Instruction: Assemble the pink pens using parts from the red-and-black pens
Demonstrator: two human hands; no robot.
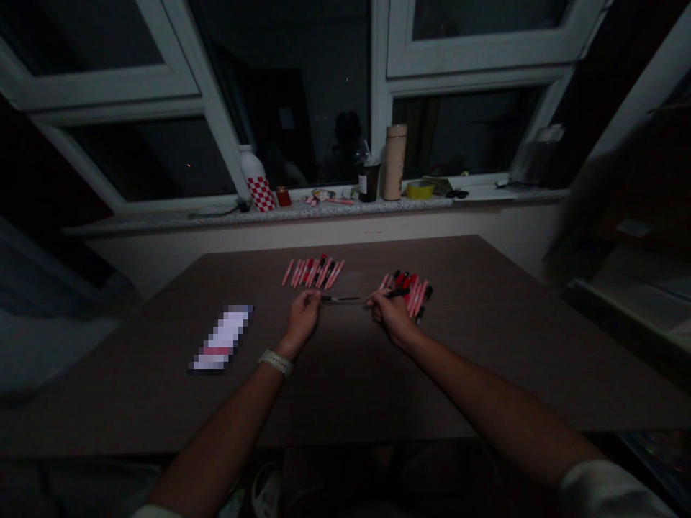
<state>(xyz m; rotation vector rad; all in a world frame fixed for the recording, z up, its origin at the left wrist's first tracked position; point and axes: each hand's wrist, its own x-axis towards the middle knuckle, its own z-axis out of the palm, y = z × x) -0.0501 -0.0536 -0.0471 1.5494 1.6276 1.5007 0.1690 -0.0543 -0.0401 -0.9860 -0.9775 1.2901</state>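
Observation:
Both my hands are over the middle of a brown table (486,338). My left hand (302,319) is closed around one end of a thin dark refill or pen part (345,298). My right hand (392,314) is closed around a black pen piece (396,293) at the other end. The two pieces meet in a line between my hands. A row of pink, red and black pens (314,273) lies just beyond my left hand. A second heap of such pens (413,289) lies right behind my right hand. A pale watch band is on my left wrist.
A blurred flat rectangle (222,338) lies on the table at the left. The window sill (302,212) behind holds a red-and-white checked bottle (258,180), a tall beige flask (394,162), a dark cup (369,181), a yellow tape roll (419,190) and small clutter. The room is dim.

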